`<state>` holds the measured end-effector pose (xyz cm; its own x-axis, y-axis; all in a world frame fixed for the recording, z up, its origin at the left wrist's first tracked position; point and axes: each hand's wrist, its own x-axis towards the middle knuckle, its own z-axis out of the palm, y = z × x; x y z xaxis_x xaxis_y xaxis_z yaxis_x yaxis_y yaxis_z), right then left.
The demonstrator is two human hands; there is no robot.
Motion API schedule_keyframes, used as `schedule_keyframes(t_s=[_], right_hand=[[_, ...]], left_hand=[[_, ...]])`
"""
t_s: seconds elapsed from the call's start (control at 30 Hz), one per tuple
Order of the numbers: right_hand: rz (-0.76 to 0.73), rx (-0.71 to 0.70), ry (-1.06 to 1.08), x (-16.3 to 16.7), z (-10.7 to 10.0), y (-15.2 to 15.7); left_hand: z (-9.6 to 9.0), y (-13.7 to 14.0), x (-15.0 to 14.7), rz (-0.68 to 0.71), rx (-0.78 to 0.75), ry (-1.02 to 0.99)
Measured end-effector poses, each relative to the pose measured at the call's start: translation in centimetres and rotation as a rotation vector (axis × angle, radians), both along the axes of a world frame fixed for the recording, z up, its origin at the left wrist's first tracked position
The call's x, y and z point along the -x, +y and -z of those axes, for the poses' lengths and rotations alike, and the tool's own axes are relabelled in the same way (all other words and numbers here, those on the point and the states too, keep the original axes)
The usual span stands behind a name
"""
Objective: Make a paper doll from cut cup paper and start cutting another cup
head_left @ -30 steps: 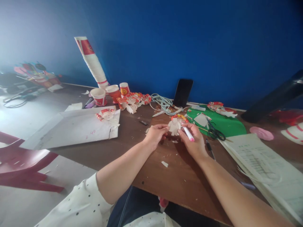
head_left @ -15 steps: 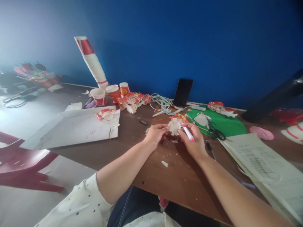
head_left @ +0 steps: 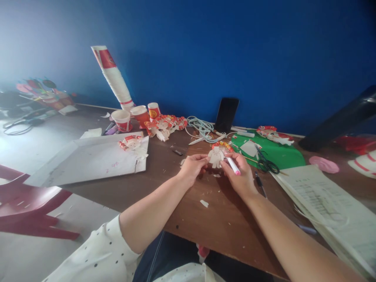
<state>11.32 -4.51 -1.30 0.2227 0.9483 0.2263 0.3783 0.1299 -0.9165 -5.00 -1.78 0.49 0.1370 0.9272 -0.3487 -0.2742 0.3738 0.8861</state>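
A small white paper cutout figure (head_left: pixel 216 157) with red and yellow trim along its top is held over the brown table. My left hand (head_left: pixel 193 167) pinches its left edge between thumb and fingers. Across from it, my right hand (head_left: pixel 239 174) grips a white marker with a pink end (head_left: pixel 234 166), its fingers also near the figure's right edge. The marker's tip is hidden by my fingers. A pink collar-like line shows on the figure. Paper scraps (head_left: pixel 204 203) lie on the table below my hands.
Paper cups (head_left: pixel 122 120), a leaning cup stack (head_left: pixel 114 78) and more cutouts (head_left: pixel 164 126) stand left. Behind are a coiled cable (head_left: pixel 201 127) and a phone (head_left: pixel 227 114) against the blue wall. Scissors (head_left: pixel 268 166) rest by a green sheet (head_left: pixel 288 154); papers (head_left: pixel 323 196) lie right.
Almost nothing differs. The view shifts very slightly, while both hands keep their hold on the cutout figure and the marker.
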Motion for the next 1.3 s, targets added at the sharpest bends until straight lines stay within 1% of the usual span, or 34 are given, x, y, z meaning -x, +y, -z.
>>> schedule_keyframes(t_s=[0.5, 0.67, 0.8, 0.93, 1.13, 1.3], right_hand=[[0.004, 0.001, 0.006, -0.01, 0.1, 0.08], [0.014, -0.019, -0.014, 0.1, 0.11, 0.04], [0.077, -0.048, -0.049, 0.19, -0.22, -0.02], [0.122, -0.033, 0.014, 0.26, -0.63, 0.05], [0.079, -0.052, 0.09, 0.4, -0.67, 0.08], [0.072, -0.049, 0.084, 0.5, -0.81, -0.08]], left_hand=[[-0.2, -0.04, -0.01, 0.005, 0.004, -0.002], [-0.05, 0.06, -0.03, 0.003, 0.01, 0.013], [-0.09, 0.07, 0.04, -0.019, 0.002, -0.003], [-0.46, -0.02, 0.11, -0.053, 0.012, -0.048], [-0.71, -0.04, 0.15, -0.06, 0.026, -0.06], [-0.47, -0.06, 0.09, -0.062, 0.019, -0.04]])
